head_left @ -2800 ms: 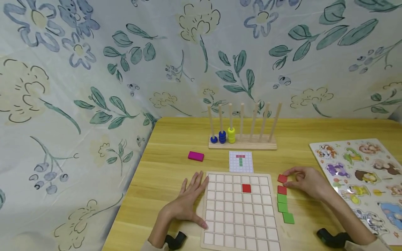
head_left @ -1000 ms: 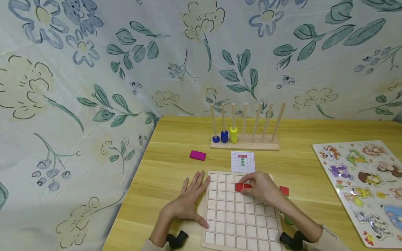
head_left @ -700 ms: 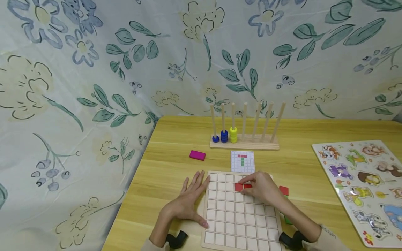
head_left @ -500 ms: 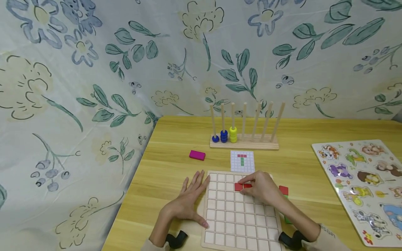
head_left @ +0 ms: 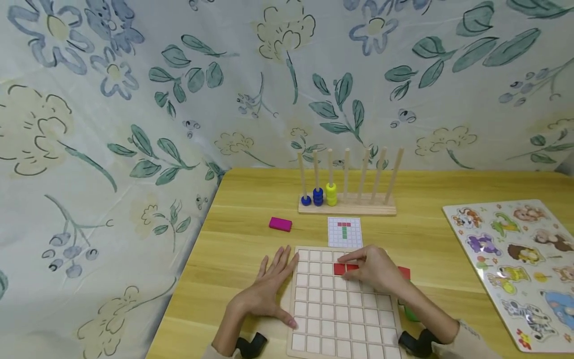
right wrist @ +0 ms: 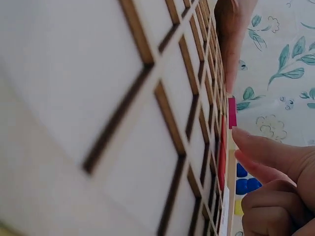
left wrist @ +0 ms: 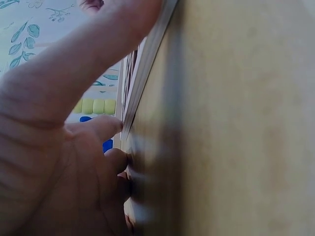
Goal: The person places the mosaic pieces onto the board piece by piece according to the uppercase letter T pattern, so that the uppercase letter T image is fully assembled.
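1. Right hand (head_left: 375, 271) had moved off the loose pieces and onto the grid since the earliest frame; a second red tile now sat there.
2. Left hand (head_left: 263, 295) lay spread on the table, thumb touching the left edge of the grid board (head_left: 328, 312), gripping nothing. Board looked stiff and light; bracing it by the rim seemed right.
3. Loose green tile (head_left: 411, 314) and loose red tile (head_left: 405, 272) lay right of the board, partly behind the right forearm; any other pieces there were hidden or unclear.
4. Left red tile (head_left: 339, 269) sat in the second row from the top, fourth cell from the left. Right red tile (head_left: 352, 267) was next to it, one divider between, partly covered by the hand.
5. Right thumb and finger straddled the left red tile's near and far edges. Couldn't tell whether they pinched it or had let go.
6. Handling, judged: tiles thin, light, rigid, maybe slick on the face, hardly fragile. Best hold: opposite edges, or a fingertip press once in the cell.
7. Beyond the board: pattern card (head_left: 344, 241), magenta block (head_left: 280, 224) to its left, then peg rack (head_left: 367, 205) with blue and yellow beads.
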Motion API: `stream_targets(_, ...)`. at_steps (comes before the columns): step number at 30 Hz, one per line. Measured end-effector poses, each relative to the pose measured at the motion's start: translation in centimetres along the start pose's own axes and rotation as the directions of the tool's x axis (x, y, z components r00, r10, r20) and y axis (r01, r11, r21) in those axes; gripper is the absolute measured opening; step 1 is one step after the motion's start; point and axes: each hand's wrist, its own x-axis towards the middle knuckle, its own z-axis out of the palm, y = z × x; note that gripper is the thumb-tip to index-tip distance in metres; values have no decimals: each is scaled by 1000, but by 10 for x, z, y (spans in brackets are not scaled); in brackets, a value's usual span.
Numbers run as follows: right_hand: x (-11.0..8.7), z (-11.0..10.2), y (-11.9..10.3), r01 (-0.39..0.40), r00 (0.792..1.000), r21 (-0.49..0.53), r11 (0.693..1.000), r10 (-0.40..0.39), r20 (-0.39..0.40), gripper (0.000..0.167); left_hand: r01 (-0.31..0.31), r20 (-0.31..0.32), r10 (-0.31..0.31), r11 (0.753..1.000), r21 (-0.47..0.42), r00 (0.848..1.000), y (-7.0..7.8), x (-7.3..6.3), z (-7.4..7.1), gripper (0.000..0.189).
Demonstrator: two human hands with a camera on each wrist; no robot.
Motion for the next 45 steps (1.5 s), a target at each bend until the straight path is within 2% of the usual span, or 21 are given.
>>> stream_targets(4, -8, -22, 6, 1, 1000, 13, 1000, -1, -19, 31, -6, -9, 7, 1000, 5, 1000, 1, -1, 1, 149)
stream_targets(9, -27, -56, 25, 21, 996, -67, 998, -27, -81, 33, -4, -12, 4, 1000, 8, 1000, 1, -1, 1, 149)
stream_targets(13, -44, -72, 44, 8, 991, -137, 991, -27, -134, 30, -5, -11, 5, 1000, 14, 1000, 1, 0, 1, 149)
stream_targets(20, -60, -83, 73, 13, 977, -230, 973, -61, -203, 28, 2, -6, -2, 1000, 0, 1000, 1, 0, 2, 149)
stream_targets(26, -63, -84, 83, 22, 971, -217, 976, -73, -227, 25, 3, -7, -3, 1000, -2, 1000, 1, 0, 2, 149)
stream_targets(30, -60, -84, 84, 26, 977, -209, 978, -69, -201, 25, -12, -16, 12, 1000, 1, 1000, 1, 0, 2, 149)
stream_targets(35, -57, -83, 84, -20, 993, -149, 989, 2, -120, 33, -19, -16, 20, 1000, 13, 1000, 0, 0, 3, 149)
stream_targets(45, -50, -84, 87, -66, 996, -99, 993, 59, -71, 30, -3, -16, 4, 1000, 20, 1000, -1, 0, 2, 150)
